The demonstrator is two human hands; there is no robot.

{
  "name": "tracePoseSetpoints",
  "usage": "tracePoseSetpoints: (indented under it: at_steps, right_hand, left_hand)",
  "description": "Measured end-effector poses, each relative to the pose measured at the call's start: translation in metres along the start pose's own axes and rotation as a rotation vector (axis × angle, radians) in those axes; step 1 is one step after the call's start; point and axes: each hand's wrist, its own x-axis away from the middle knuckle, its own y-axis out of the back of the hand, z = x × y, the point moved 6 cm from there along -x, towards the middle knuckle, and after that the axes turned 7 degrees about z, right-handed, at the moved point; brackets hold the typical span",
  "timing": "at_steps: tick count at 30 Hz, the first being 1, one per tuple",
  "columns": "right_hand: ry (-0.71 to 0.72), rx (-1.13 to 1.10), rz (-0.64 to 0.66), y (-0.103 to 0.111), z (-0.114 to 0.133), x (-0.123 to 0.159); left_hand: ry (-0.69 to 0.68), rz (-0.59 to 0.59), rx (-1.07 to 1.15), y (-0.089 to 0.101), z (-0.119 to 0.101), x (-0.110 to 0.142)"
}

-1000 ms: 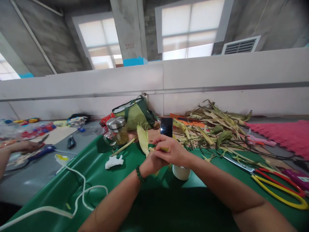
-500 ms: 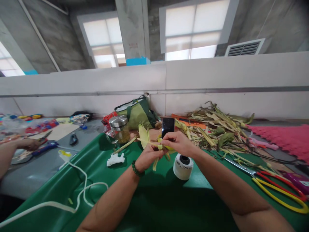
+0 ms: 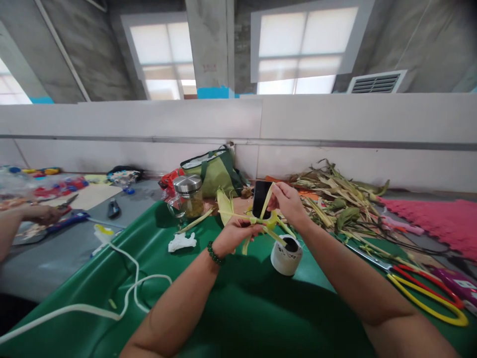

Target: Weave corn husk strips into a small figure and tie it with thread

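The left hand (image 3: 238,234) is closed to a narrow pinch on pale husk strips (image 3: 267,202), whose ends stick out around its fingertips; the right hand (image 3: 288,203), a little higher and to its right, holds the upper end of one strip between thumb and fingers; so the husk strips lie between the two hands, raised over the green cloth (image 3: 242,318); a white spool (image 3: 283,264) sits below the right hand, nearer the body; a dark phone (image 3: 259,196) is just behind the strips; a jar (image 3: 192,204) stands beyond and left of the left hand; scissors (image 3: 428,294) lie right of the right forearm, a husk heap (image 3: 335,186) beyond it.
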Motion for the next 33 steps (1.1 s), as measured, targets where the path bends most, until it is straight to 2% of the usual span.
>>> tracePoseSetpoints:
  at_steps: [3, 4, 9, 12, 14, 17, 19, 24, 27, 31, 33]
  right_hand:
    - [-0.008, 0.115, 0.306, -0.027, 0.002, 0.015]
    - [-0.001, 0.168, 0.351, -0.034, 0.002, 0.021]
    - [0.129, 0.449, 0.249, -0.042, 0.004, 0.032]
    - [0.131, 0.345, 0.353, -0.044, -0.001, 0.028]
    - [0.085, 0.224, 0.419, -0.042, -0.007, 0.024]
    - [0.022, 0.122, 0.410, -0.034, -0.014, 0.019]
    - [0.012, 0.102, 0.410, -0.031, -0.016, 0.017]
    - [-0.036, 0.063, 0.494, -0.030, -0.016, 0.018]
    - [-0.092, 0.035, 0.436, -0.025, -0.018, 0.016]
    - [-0.155, -0.078, 0.241, -0.013, -0.025, 0.009]
    - [-0.169, -0.142, 0.186, -0.008, -0.028, 0.005]
  left_hand:
    - [-0.056, -0.082, 0.037, 0.005, -0.006, 0.001]
    - [-0.071, -0.103, 0.041, 0.006, -0.008, 0.001]
    - [-0.082, -0.111, -0.006, 0.003, -0.005, -0.001]
    - [-0.099, -0.142, -0.006, 0.005, -0.002, -0.002]
    - [-0.099, -0.119, 0.030, 0.004, -0.002, -0.002]
    - [-0.054, -0.039, 0.081, 0.000, -0.001, -0.001]
    - [-0.040, -0.026, 0.102, -0.001, -0.001, 0.000]
    - [-0.006, 0.039, 0.086, -0.007, -0.001, 0.001]
    - [0.015, 0.055, 0.082, -0.008, -0.001, 0.002]
    - [0.048, 0.080, 0.056, -0.012, 0.000, 0.005]
    - [0.057, 0.110, 0.034, -0.015, 0.001, 0.005]
